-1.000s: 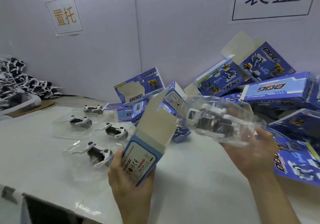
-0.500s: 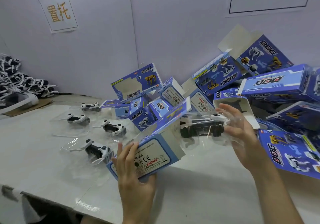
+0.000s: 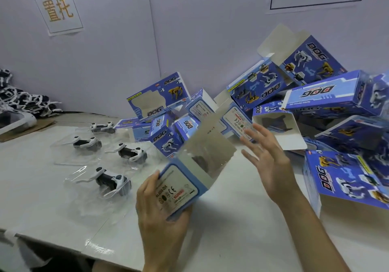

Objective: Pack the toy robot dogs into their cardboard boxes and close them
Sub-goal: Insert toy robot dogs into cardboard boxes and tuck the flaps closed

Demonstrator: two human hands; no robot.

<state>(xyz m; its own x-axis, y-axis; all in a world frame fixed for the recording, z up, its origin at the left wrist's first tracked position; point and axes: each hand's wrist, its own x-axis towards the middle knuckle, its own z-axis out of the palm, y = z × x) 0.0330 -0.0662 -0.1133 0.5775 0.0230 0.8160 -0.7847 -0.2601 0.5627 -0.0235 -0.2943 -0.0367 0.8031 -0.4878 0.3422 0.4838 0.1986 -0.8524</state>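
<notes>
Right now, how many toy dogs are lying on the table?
4 toy dogs: one at the back, two in the middle, one nearest. Another shows dimly inside the held box. The far-left pile may hide more.

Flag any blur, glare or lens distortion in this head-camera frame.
Head view: the right hand and the open flap of the held box are motion-smeared; the clear trays around the toy dogs catch soft glare; wide-angle distortion slants the wall seam and yellow-lettered sign; lighting is even, shadows soft.

Blue boxes (image 3: 324,97), black-and-white dogs (image 3: 111,180)
</notes>
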